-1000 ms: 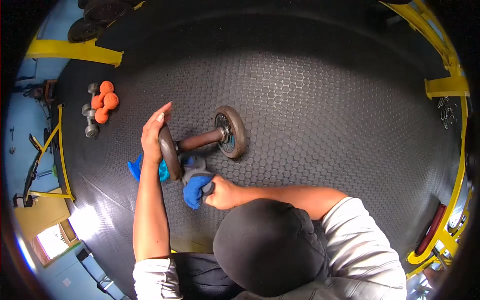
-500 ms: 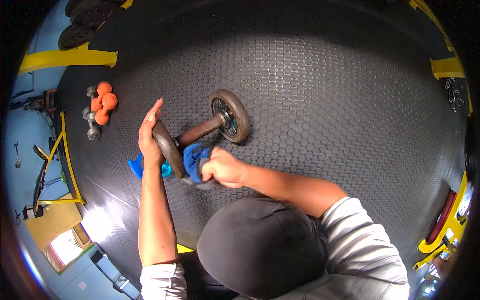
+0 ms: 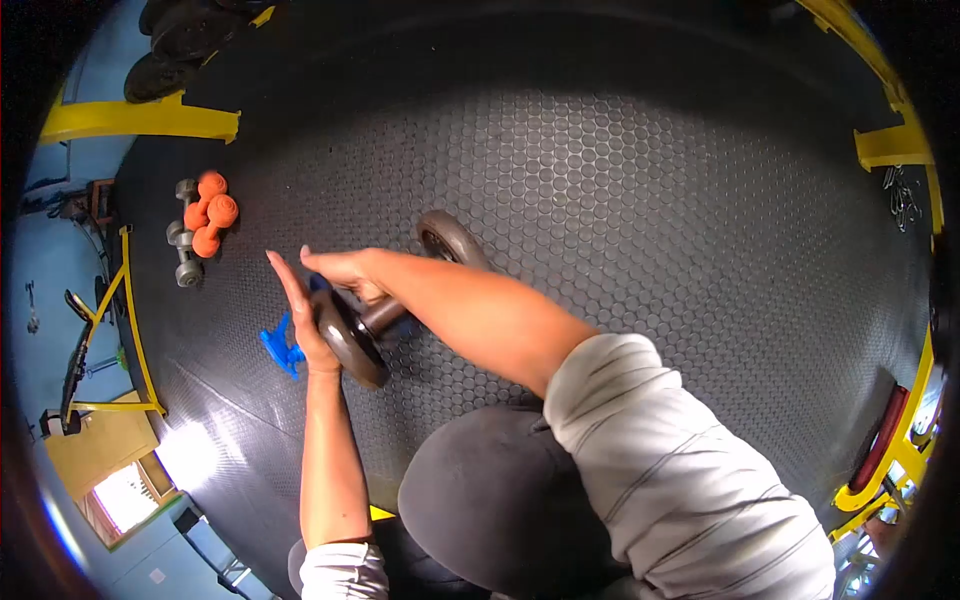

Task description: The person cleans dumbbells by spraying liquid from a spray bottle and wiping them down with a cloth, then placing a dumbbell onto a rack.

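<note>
A two-wheeled roller lies on the floor, its near brown wheel (image 3: pixel 352 345) and far wheel (image 3: pixel 450 237) joined by a brown bar (image 3: pixel 382 315). My left hand (image 3: pixel 307 325) rests with straight fingers and palm against the outer side of the near wheel. My right hand (image 3: pixel 348 272) reaches across the bar to the upper rim of that wheel, fingers curled around a blue cloth (image 3: pixel 319 283). My fingers and the wheel hide most of the cloth. Left of my left hand is a bright blue plastic object (image 3: pixel 281 347), its kind unclear.
Orange dumbbells (image 3: pixel 222 210) and grey dumbbells (image 3: pixel 188 272) lie together on the dark studded floor mat (image 3: pixel 620 220) at left. Yellow metal frames (image 3: pixel 140 120) stand along both sides. Black weight plates (image 3: pixel 190 35) hang at the upper left.
My right hand has moved from the lower side of the near wheel up and left to its upper rim, carrying the cloth. The near wheel has shifted slightly right and down.
</note>
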The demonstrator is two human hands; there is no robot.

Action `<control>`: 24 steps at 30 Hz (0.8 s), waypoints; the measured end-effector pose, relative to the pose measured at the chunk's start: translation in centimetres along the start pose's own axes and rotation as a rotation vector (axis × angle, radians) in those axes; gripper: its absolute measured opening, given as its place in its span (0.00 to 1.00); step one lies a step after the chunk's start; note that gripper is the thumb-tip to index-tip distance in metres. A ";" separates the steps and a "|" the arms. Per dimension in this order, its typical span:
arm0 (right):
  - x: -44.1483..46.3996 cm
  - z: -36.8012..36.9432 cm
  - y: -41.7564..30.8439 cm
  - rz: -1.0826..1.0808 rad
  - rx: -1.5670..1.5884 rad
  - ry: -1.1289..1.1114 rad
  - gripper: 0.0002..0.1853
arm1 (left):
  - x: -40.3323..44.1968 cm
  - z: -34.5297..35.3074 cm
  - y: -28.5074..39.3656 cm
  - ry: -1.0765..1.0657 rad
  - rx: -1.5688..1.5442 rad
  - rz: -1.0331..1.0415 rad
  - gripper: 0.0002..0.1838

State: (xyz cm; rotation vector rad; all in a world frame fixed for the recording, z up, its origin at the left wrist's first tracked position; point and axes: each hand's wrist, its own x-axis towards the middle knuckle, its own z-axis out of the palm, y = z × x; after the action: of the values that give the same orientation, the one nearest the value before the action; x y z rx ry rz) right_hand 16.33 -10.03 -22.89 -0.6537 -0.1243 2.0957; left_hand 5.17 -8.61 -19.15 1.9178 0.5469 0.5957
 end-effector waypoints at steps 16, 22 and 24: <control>-13.8 -1.9 5.5 -1.185 -1.218 0.614 0.22 | 5.2 2.0 3.2 -0.232 0.147 -0.010 0.22; -14.3 -2.7 6.4 -0.816 -1.920 0.776 0.16 | 3.6 1.0 2.5 -0.170 0.082 -0.130 0.14; -14.3 -1.4 5.8 -0.503 -2.164 1.098 0.18 | 3.3 1.3 2.5 -0.137 0.107 -0.102 0.13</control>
State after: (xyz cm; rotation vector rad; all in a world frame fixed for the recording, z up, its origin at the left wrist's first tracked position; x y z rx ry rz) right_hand 19.14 -25.03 -20.21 -2.3681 -1.6962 0.1077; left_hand 8.82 -8.50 -16.80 2.0006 0.5942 0.3732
